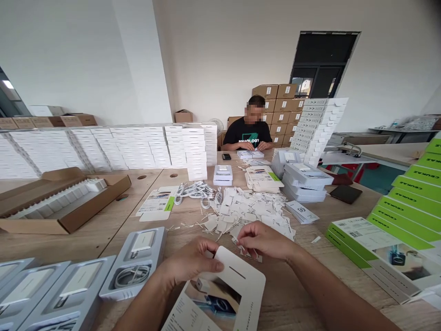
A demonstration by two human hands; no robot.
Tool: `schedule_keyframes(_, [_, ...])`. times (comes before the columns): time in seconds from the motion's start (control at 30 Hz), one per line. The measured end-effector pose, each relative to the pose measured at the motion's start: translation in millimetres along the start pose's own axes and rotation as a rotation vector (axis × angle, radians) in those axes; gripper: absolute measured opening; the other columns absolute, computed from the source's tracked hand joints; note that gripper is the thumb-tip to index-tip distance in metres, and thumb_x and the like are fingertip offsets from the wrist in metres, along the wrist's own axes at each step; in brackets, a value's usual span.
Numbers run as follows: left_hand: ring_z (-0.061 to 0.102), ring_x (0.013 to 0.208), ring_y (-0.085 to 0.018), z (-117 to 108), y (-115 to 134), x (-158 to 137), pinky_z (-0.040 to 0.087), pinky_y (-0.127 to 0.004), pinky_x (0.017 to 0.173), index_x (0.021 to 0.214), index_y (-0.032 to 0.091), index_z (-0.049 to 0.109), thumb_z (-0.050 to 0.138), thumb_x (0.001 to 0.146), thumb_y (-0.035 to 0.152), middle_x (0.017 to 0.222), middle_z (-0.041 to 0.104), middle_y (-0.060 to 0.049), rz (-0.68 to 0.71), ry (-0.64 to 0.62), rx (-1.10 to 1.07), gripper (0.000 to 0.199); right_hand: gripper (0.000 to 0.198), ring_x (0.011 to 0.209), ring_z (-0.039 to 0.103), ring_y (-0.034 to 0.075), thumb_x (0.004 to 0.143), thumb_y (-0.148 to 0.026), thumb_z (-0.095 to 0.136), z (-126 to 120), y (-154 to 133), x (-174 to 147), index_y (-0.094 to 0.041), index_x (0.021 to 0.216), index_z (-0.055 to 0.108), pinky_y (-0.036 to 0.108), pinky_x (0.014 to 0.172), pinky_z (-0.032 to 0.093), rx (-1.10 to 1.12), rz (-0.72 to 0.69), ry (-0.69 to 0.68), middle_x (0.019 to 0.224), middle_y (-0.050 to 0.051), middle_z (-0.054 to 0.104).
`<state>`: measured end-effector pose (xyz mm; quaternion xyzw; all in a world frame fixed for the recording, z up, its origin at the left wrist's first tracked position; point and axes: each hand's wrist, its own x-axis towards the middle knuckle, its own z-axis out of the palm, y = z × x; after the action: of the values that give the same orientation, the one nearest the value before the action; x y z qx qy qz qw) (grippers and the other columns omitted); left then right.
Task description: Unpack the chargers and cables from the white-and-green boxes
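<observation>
My left hand grips a flat printed carton by its top flap, thumb on the near face. This carton is white with a slot in the flap and a product picture below; its lower part runs out of the frame. Just beyond its upper edge, my right hand has thumb and fingers pinched together, over the near side of a heap of white paper scraps. Whatever lies in that pinch, if anything, is too small to make out. On the left, grey plastic trays hold white chargers and coiled cables.
A brown carton of white blocks stands at left. White cables, flat cartons and stacked trays lie ahead. Green-and-white boxes pile up on the right. Across the table sits a person, hands on boxes.
</observation>
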<state>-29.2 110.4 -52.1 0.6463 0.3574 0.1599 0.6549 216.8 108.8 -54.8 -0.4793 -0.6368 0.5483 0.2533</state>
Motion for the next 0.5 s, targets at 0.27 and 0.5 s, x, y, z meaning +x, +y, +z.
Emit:
schedule_keyframes(0.27, [0.064, 0.081, -0.016, 18.7, 0.1, 4.1, 0.046, -0.023, 0.071, 0.098, 0.021, 0.073, 0.065, 0.077, 0.029, 0.095, 0.073, -0.001, 0.028, -0.135, 0.176, 0.024, 0.018, 0.068, 0.058, 0.016, 0.087, -0.029, 0.052, -6.6, 18.4, 14.8, -0.023, 0.082, 0.069, 0.028, 0.065, 0.043, -0.606, -0.263, 0.511, 0.075, 0.000, 0.067])
schedule_keyframes(0.5, [0.061, 0.078, -0.016, 16.8, -4.8, 4.6, 0.046, -0.023, 0.065, 0.097, 0.022, 0.070, 0.064, 0.076, 0.033, 0.090, 0.070, 0.001, 0.020, -0.073, 0.286, 0.024, 0.033, 0.111, 0.054, 0.027, 0.076, -0.029, 0.069, -18.6, 22.9, 8.3, -0.026, 0.109, 0.068, 0.038, 0.091, 0.044, -0.805, -0.259, 0.388, 0.117, 0.007, 0.063])
